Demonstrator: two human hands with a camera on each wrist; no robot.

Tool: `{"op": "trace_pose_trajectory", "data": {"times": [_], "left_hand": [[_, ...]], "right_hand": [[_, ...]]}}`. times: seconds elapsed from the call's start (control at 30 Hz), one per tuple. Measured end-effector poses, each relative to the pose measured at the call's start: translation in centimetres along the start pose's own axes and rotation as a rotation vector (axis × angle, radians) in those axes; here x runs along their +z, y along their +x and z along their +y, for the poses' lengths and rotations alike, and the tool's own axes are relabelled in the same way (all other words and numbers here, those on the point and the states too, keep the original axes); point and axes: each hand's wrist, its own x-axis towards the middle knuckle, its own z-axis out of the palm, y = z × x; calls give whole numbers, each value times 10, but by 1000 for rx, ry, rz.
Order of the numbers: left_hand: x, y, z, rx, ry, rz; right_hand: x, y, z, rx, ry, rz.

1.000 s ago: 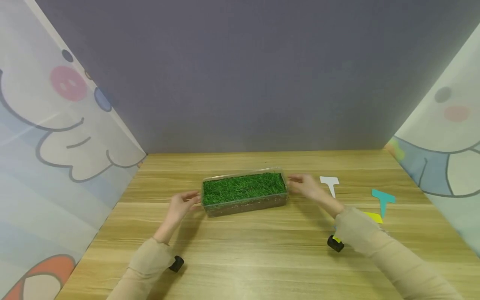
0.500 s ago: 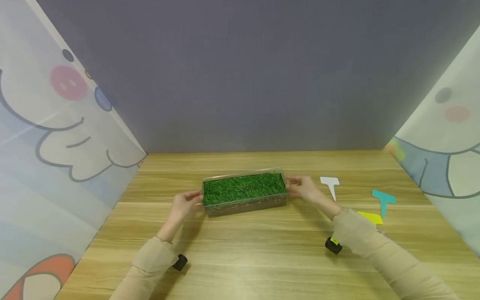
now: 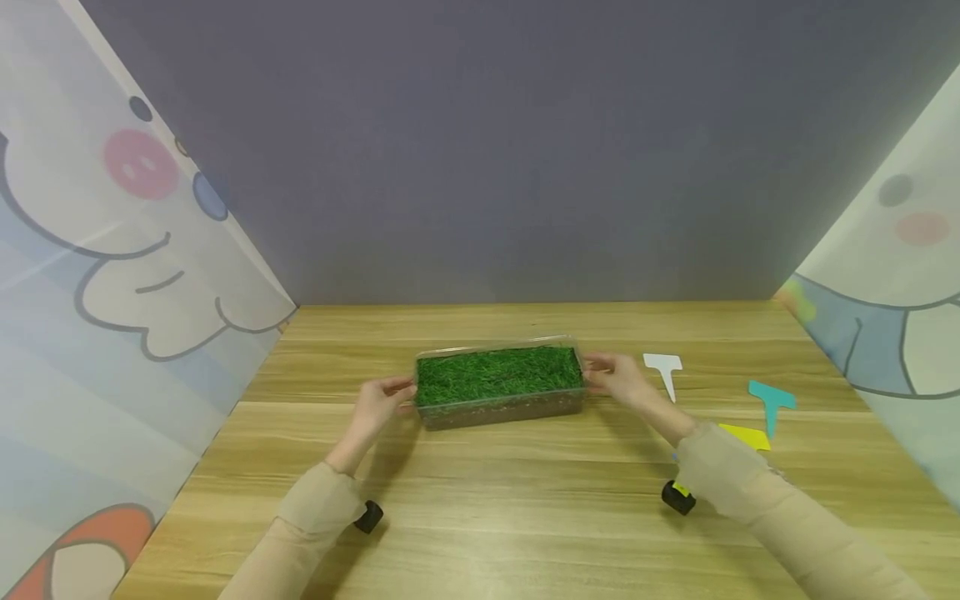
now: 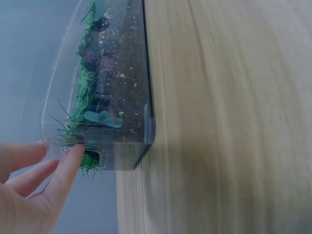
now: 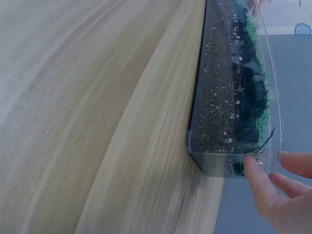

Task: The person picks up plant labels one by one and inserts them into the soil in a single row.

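A clear rectangular planter box [image 3: 504, 412] of dark soil topped with green grass [image 3: 495, 375] stands on the wooden table, slightly askew. At its left end, my left hand [image 3: 377, 408] touches the box with nearly straight fingers; in the left wrist view the fingertips [image 4: 77, 148] meet the end wall near the rim. My right hand [image 3: 626, 385] does the same at the right end, where the right wrist view has a fingertip [image 5: 249, 163] on the end wall. Soil with pale specks shows through the side, along with a small teal piece [image 4: 103, 119] at the left end.
To the right lie flat T-shaped plant labels: a white label [image 3: 663, 363], a teal label [image 3: 772, 396] and a yellow label [image 3: 746, 436], partly behind the right sleeve [image 3: 720, 462]. Black wrist-worn pieces hang below both sleeves. A grey panel [image 3: 525, 167] rises behind the table.
Both hands have come into contact with the box ends. In the last half second the box has shifted a little to the right, with both hands moving along; the labels stay put.
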Motion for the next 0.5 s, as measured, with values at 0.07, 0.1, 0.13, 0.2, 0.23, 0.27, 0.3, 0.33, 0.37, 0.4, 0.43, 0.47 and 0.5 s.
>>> {"op": "trace_pose_trajectory", "data": {"times": [0.07, 0.1, 0.13, 0.2, 0.23, 0.27, 0.3, 0.33, 0.37, 0.4, 0.43, 0.47, 0.5], "left_hand": [[2, 1, 1, 2, 9, -5], [2, 2, 2, 5, 18, -8], [3, 2, 3, 8, 28, -12], [5, 3, 4, 13, 40, -18], [5, 3, 4, 13, 40, -19], [6, 4, 5, 19, 44, -23], [7, 4, 5, 20, 45, -27], [7, 5, 6, 21, 43, -32], [8, 5, 6, 18, 38, -35], [9, 6, 7, 17, 37, -40], [10, 6, 7, 13, 34, -43], [10, 7, 8, 12, 36, -48], [11, 8, 8, 3, 34, -49]], "right_hand": [[-1, -2, 0, 4, -9, 5], [-2, -3, 1, 6, -12, 6], [-2, -4, 1, 9, -15, 6], [-4, -6, 1, 18, -2, 6], [-4, -6, 2, 21, 2, 7], [-5, -7, 2, 26, 0, 7], [-6, -8, 2, 28, 0, 8], [-7, -9, 3, 31, -3, 11], [-8, -10, 3, 36, -5, 16], [-8, -10, 4, 38, -8, 21], [-9, -11, 5, 39, -14, 26], [-9, -11, 5, 37, -20, 31], [-10, -12, 6, 36, -23, 38]]}}
